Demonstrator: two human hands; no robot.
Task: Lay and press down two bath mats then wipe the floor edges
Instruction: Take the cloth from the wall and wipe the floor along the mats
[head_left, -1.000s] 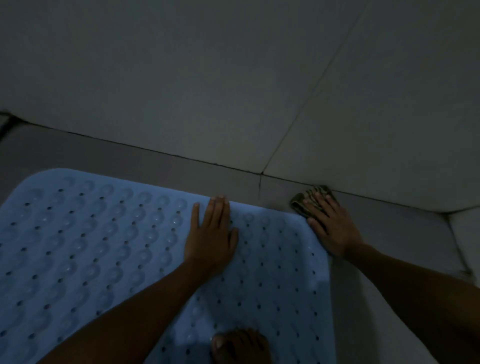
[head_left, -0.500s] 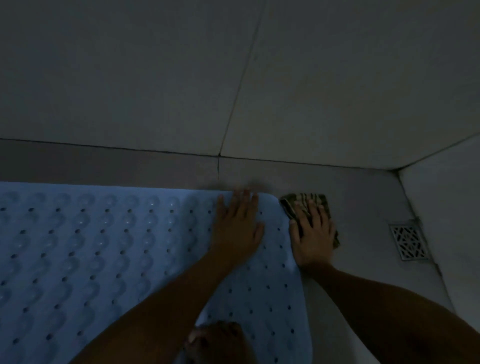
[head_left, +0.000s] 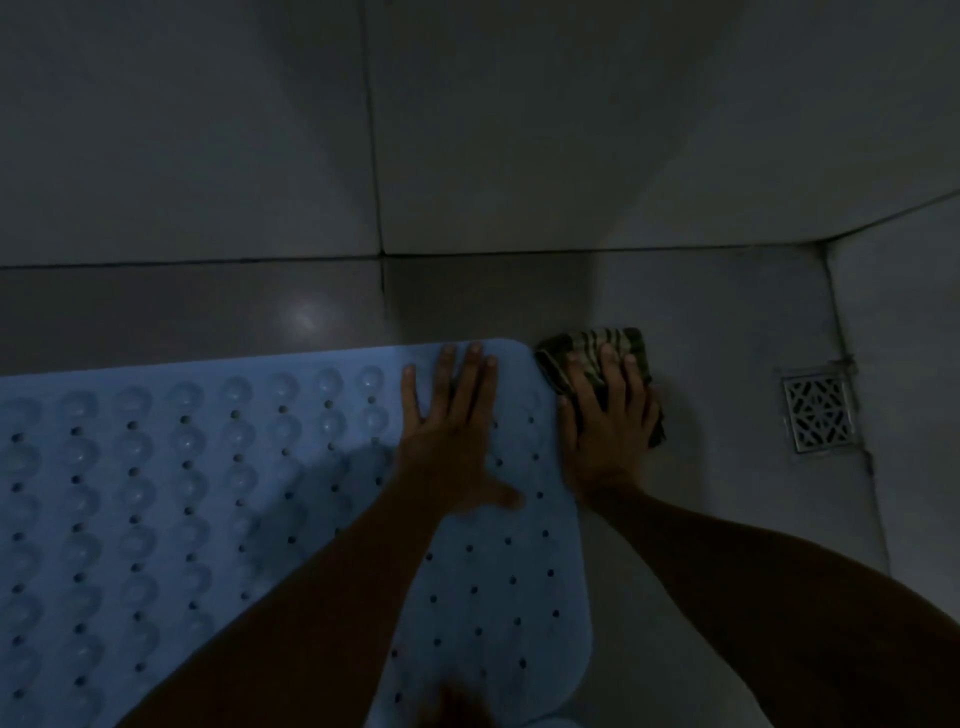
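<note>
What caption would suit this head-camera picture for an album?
Left hand pressing flat on a blue bath mat while the right hand pushes a striped cloth along the floor beside it.

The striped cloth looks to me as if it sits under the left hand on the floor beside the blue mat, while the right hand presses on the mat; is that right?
Not quite: the hands are swapped. In the head view the right hand presses the striped cloth on the floor beside the blue mat, and the left hand lies flat on the mat.
</note>
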